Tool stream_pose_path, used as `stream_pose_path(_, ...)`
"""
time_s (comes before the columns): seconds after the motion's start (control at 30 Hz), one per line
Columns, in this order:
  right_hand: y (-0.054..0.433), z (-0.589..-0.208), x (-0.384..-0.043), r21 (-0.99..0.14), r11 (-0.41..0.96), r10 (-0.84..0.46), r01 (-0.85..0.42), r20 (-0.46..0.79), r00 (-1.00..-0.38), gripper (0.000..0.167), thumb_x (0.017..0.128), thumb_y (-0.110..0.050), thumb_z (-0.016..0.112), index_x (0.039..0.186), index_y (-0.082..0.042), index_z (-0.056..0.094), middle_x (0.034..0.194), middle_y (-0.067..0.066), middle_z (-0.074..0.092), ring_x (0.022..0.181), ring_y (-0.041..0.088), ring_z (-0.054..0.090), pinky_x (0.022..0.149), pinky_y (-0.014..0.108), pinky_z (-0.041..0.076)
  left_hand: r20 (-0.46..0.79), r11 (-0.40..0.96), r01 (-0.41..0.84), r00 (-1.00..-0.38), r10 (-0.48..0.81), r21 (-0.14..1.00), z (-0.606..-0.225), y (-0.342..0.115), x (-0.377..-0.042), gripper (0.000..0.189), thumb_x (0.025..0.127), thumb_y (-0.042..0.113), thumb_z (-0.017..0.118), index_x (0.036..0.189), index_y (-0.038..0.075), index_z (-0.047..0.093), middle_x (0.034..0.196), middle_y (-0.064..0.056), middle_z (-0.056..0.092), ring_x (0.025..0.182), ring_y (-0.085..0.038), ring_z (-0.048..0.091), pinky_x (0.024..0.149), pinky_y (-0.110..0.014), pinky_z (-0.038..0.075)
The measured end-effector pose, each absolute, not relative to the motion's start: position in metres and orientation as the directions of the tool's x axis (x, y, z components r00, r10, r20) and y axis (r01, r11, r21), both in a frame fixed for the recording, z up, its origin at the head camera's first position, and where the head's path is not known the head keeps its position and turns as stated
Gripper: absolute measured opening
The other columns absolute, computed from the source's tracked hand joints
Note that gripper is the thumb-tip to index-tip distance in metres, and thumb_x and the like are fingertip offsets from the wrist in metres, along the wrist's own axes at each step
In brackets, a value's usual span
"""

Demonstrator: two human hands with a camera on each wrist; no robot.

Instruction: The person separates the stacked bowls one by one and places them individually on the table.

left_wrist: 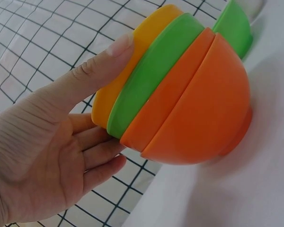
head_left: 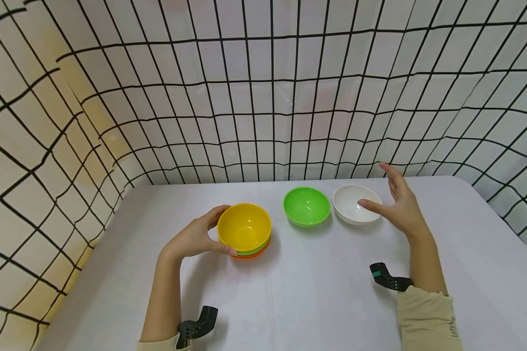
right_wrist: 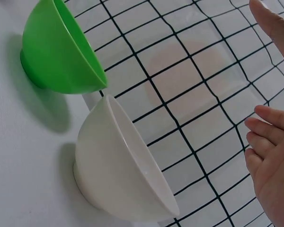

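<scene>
Head: on a white table point(head_left: 316, 292), left hand point(head_left: 195, 238) grips nested plastic-looking yellow, green and orange bowls point(head_left: 244, 229); right hand point(head_left: 400, 207), fingers spread, empty, hovers by a glossy white bowl point(head_left: 349, 207).

Left wrist: thumb on yellow rim.

Right wrist: likely stacking; the white bowl would need gripping next, bright-green bowl point(right_wrist: 59, 54) just beside, not blocking.
</scene>
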State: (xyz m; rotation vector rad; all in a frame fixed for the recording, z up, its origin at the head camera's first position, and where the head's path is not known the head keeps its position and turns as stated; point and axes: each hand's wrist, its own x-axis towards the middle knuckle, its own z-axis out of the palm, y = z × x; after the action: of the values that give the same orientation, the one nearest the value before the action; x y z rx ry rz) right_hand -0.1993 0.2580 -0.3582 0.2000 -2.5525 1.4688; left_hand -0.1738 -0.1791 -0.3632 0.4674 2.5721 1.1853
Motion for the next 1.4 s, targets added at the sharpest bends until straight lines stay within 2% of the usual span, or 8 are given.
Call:
stream_pose_path(0.33,0.248,-0.348,-0.196,-0.832,0.479,-0.054,-0.28,0.29,-0.955,0.098,0.072,-0.012,0.079,0.147,-0.026,0.019,0.153,-0.001,0.017,0.142,0.014,0.009,0.116,0.029,0.01,-0.112,0.611,0.168,-0.913,0.393,0.773,-0.362,-0.179,-0.175,0.104,0.056,0.047,0.085,0.141,0.02,0.032,0.144,0.002,0.037,0.135,-0.024,0.032,0.109,-0.048,0.028)
stream_pose_path(0.83,0.239,-0.343,-0.194,-0.832,0.461,-0.1,-0.309,0.298,-0.949,0.1,0.07,-0.009,0.08,0.147,-0.026,0.019,0.152,-0.005,0.019,0.141,0.012,0.01,0.115,0.028,0.011,-0.097,0.596,0.181,-0.91,0.404,0.782,-0.363,-0.179,-0.176,0.102,0.058,0.045,0.085,0.141,0.018,0.032,0.144,0.001,0.037,0.135,-0.023,0.032,0.109,-0.048,0.027)
stream_pose_path(1.0,0.232,-0.343,-0.193,-0.823,0.46,-0.14,-0.334,0.305,-0.942,0.101,0.068,-0.009,0.081,0.147,-0.026,0.02,0.152,-0.005,0.02,0.142,0.015,0.011,0.115,0.032,0.013,-0.093,0.606,0.188,-0.911,0.402,0.773,-0.365,-0.178,-0.175,0.102,0.057,0.047,0.085,0.141,0.019,0.033,0.144,0.002,0.038,0.134,-0.024,0.033,0.109,-0.047,0.028)
stream_pose_path(1.27,0.217,-0.34,-0.19,-0.812,0.488,-0.177,-0.32,0.267,-0.947,0.101,0.068,-0.016,0.082,0.146,-0.03,0.021,0.152,-0.005,0.018,0.141,0.02,0.014,0.113,0.046,0.016,-0.087,0.6,0.194,-0.909,0.407,0.777,-0.366,-0.18,-0.174,0.1,0.057,0.046,0.085,0.14,0.021,0.034,0.143,0.002,0.039,0.134,-0.024,0.034,0.108,-0.048,0.028)
stream_pose_path(1.4,0.203,-0.337,-0.187,-0.814,0.468,-0.222,-0.345,0.27,-0.937,0.1,0.067,-0.017,0.083,0.145,-0.032,0.023,0.152,-0.004,0.019,0.141,0.02,0.015,0.113,0.047,0.017,-0.073,0.595,0.206,-0.909,0.411,0.777,-0.367,-0.18,-0.174,0.099,0.057,0.045,0.085,0.139,0.022,0.035,0.141,0.004,0.041,0.133,-0.023,0.035,0.109,-0.047,0.028)
